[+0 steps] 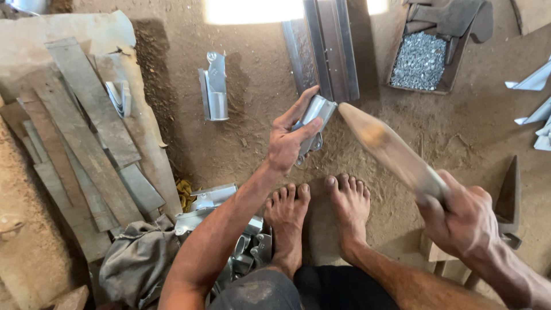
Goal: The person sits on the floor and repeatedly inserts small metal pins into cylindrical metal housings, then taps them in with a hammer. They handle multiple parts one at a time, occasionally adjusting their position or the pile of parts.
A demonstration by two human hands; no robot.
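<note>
Nearest the lens: dark shorts (298,290) at the bottom edge, two bare feet (318,215) planted side by side on the dirt floor (252,132).

Left hand (288,138): closed around a bent sheet-metal bracket (313,123), thumb on top, fingers wrapped beneath; bracket held just above the floor, ahead of the toes, its far end touching a long metal channel (330,49).

Right hand (462,218): clenched on the handle end of a wooden mallet (390,152); head blurred, tip just beside the bracket. Contact with the bracket: cannot tell.

Surroundings:
- Similar finished bracket (214,89) lying on the floor, well apart to the left.
- Pile of metal parts (229,229) beside the left forearm.
- Grey cloth (135,261) next to that pile.
- Flat metal strips (80,138) stacked at far left.
- Tray of small fasteners (420,60) at upper right.
</note>
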